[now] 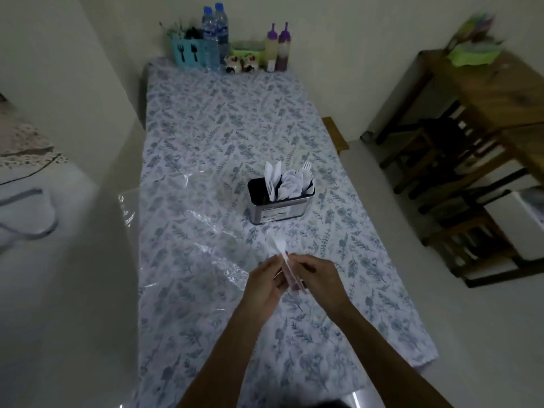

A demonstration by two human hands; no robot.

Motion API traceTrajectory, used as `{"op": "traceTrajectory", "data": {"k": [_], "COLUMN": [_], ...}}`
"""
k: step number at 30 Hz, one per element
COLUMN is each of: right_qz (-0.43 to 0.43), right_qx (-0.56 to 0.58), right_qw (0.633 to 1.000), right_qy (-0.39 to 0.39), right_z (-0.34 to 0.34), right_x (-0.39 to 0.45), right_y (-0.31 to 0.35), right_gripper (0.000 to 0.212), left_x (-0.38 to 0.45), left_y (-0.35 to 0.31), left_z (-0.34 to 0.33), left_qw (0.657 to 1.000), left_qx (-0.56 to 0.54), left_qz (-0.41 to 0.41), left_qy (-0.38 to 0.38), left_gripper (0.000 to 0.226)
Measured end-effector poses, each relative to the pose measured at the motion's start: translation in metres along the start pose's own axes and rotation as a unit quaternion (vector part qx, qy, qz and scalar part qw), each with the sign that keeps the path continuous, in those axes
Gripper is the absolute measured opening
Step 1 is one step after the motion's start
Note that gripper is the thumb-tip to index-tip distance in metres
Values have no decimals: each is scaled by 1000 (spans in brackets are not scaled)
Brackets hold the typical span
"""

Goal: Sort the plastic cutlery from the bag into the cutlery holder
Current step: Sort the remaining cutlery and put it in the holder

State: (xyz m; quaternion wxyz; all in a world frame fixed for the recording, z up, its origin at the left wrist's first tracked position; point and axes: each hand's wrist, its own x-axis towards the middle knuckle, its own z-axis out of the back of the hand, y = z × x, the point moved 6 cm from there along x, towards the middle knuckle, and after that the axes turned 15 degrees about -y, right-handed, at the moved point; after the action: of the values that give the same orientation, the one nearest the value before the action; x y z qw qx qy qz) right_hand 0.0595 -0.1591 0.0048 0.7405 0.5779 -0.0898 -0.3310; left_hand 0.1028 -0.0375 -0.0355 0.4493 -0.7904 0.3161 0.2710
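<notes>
A metal cutlery holder (279, 207) stands on the floral tablecloth (223, 122), a little beyond my hands. White plastic knives (272, 176), spoons (290, 184) and forks (306, 169) stick up from its compartments. My left hand (265, 285) and my right hand (319, 276) are together near the table's middle, both gripping a few white plastic cutlery pieces (282, 254) whose ends point away from me. A clear plastic bag (182, 228) lies flat and crumpled to the left of my hands.
At the table's far end stand a blue cutlery box (188, 53), two water bottles (216, 30), two purple-capped sauce bottles (278, 47) and small ceramic figures (241, 64). Wooden shelving (471, 160) is at the right, beyond the table's edge.
</notes>
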Motion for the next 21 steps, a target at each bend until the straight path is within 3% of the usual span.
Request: {"op": "traceTrajectory", "data": {"k": [3,8,13,21], "right_qz": [13,90,172,107], "right_qx": [-5,-108,-135,-60], "right_qw": [999,988,976,992], "right_qy": [-48,-68,-8,-13], "right_z": [9,16,18,69], "right_x": [0,-6,-15,7], "right_y": [7,5,13,5], "right_gripper": [16,14,26,34], "left_x": [-2,-7,-6,-12], "left_y": [-2,5,11,29], "left_z": [-2,-1,-8,-50], "left_qw": [1000,999,996,998], "left_qx": [0,32,74,59], "left_qz": [1,-9,-47,-23], "left_qy": [18,31,3,27], "left_gripper": [37,30,26,27]}}
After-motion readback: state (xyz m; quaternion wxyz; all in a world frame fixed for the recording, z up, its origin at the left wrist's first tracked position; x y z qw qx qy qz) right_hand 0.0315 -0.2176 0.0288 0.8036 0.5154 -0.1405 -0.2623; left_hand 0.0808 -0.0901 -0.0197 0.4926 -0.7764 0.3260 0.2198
